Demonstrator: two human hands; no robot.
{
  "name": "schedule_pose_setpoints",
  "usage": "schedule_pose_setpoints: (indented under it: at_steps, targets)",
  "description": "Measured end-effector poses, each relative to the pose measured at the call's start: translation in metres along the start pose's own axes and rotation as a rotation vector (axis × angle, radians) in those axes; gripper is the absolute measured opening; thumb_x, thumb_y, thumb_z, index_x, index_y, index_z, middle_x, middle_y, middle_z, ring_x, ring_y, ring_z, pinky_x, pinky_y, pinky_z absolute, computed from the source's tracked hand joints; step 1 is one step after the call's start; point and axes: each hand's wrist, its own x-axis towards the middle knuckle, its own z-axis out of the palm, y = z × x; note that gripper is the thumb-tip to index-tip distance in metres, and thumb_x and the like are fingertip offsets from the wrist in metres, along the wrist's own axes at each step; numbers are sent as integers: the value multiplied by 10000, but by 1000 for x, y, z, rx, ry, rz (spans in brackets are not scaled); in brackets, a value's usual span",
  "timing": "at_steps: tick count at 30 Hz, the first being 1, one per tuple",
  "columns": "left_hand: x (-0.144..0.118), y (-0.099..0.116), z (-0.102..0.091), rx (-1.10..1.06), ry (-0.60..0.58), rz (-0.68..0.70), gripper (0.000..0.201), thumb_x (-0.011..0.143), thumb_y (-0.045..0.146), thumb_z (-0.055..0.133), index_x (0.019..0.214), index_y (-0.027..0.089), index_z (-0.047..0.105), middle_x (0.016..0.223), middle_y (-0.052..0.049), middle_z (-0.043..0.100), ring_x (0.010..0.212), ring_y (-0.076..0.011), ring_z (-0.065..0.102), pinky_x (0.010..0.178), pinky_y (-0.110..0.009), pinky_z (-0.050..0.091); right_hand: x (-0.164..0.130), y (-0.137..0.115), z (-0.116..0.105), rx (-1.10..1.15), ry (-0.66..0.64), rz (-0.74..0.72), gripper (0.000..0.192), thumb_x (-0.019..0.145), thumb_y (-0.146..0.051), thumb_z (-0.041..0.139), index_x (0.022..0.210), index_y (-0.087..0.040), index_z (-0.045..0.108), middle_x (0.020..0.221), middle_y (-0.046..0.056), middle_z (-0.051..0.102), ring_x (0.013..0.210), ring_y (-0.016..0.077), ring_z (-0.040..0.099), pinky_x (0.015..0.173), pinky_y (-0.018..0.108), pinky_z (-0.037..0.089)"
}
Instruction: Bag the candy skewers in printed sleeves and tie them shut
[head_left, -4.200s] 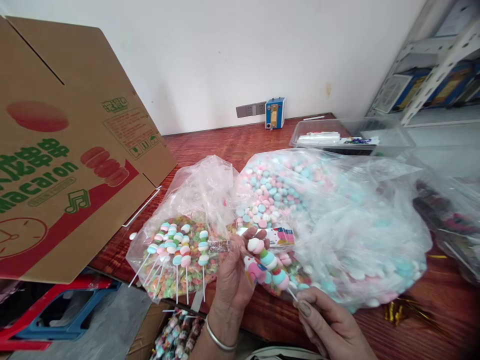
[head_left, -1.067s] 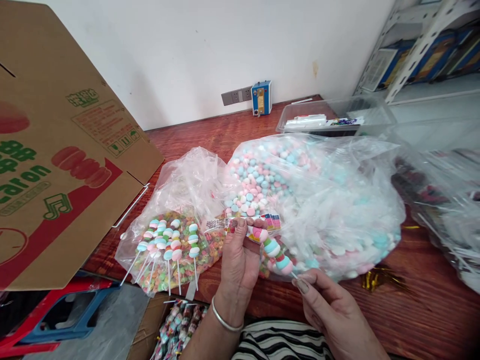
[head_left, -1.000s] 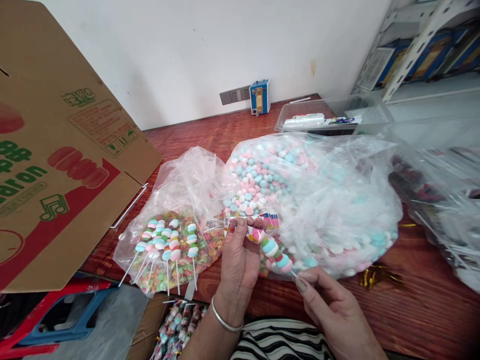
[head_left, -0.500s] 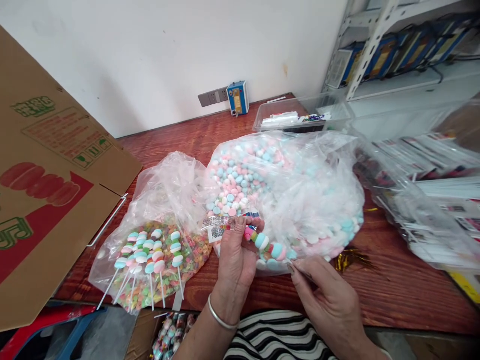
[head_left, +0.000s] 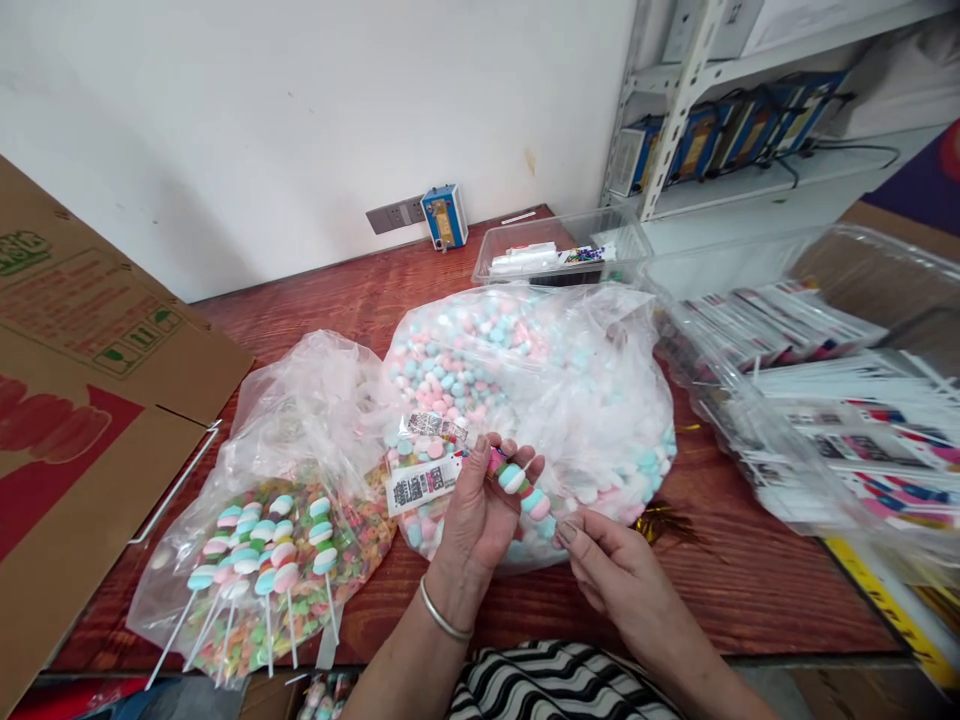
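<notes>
Pastel candy skewer (head_left: pixel 521 488) sits pinched between both hands just above the table's near edge: the left hand (head_left: pixel 480 505) closes its fingers on the top end with a printed wrapper (head_left: pixel 424 485), and the right hand (head_left: pixel 611 560) nips the stick end. Behind them bulges the big bag of pink and blue sweets (head_left: pixel 570 390), touching the smaller bag (head_left: pixel 300 480) where finished skewers (head_left: pixel 262 555) lie. Bare wooden table (head_left: pixel 720 590) shows right of the hands.

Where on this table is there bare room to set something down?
Bare wood lies behind the sweets bag toward the wall socket, and along the near edge right of the right hand. The middle is crowded with bags, and the clear tray fills the right.
</notes>
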Motion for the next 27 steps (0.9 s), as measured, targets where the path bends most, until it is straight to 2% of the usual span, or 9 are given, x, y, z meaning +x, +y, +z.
schedule_pose_setpoints:
  at_steps: [3,6,9,13,15,17,20,23,27]
  targets:
    - [1,-6,-2,24,-64,-64,200,829,337,689,770,158,623,770,-2,638,865,-183,673,960,-420,495,6,2,1,230,-33,157,420,812,-608,608,767,-197,533,496,-129,199,422,55,91,384,203,92]
    - [2,-10,-1,91,-73,-113,221,847,352,665,762,153,622,792,-21,651,876,-193,676,936,-394,499,11,5,0,187,25,60,428,795,-596,645,744,-181,550,532,-106,261,452,57,152,405,202,126]
    - [5,-7,0,158,-59,-111,279,826,392,685,937,138,662,1019,-97,691,986,-232,667,926,-376,503,15,8,-4,115,77,-55,421,799,-572,660,719,-176,539,579,-80,316,489,65,221,427,204,150]
    - [14,7,3,92,-78,14,520,781,510,694,1169,174,612,1318,-140,587,1195,-278,576,967,-401,490,19,12,-8,230,83,22,408,797,-553,671,730,-184,510,577,-91,303,473,57,175,424,209,125]
    - [20,14,6,64,-59,68,474,794,458,703,1167,179,616,1240,-114,630,1145,-250,606,962,-391,496,19,11,-8,230,73,36,411,797,-558,667,734,-183,514,570,-95,294,467,56,165,420,209,124]
    - [25,17,10,73,-20,106,375,811,338,715,1135,166,636,986,-56,683,919,-172,666,901,-343,522,18,7,-7,144,55,-18,390,837,-547,621,743,-180,528,564,-90,302,462,62,194,415,205,152]
    - [27,14,17,115,14,127,285,823,223,702,1094,145,656,677,40,562,610,-72,564,743,-251,528,15,1,-6,-177,82,-250,296,926,-424,528,766,-178,567,606,-46,438,511,95,377,462,211,307]
    - [26,4,23,134,29,116,226,837,221,685,1046,139,660,645,50,506,576,-61,511,698,-239,516,14,-2,-7,-625,226,-613,175,951,-247,491,854,-171,615,684,-2,576,606,133,536,563,233,407]
    - [24,-2,27,90,98,69,160,848,229,668,971,128,651,653,45,491,570,-58,495,691,-238,506,16,2,-11,-1130,418,-1035,155,918,-142,556,1051,-125,634,727,45,665,631,170,610,620,273,427]
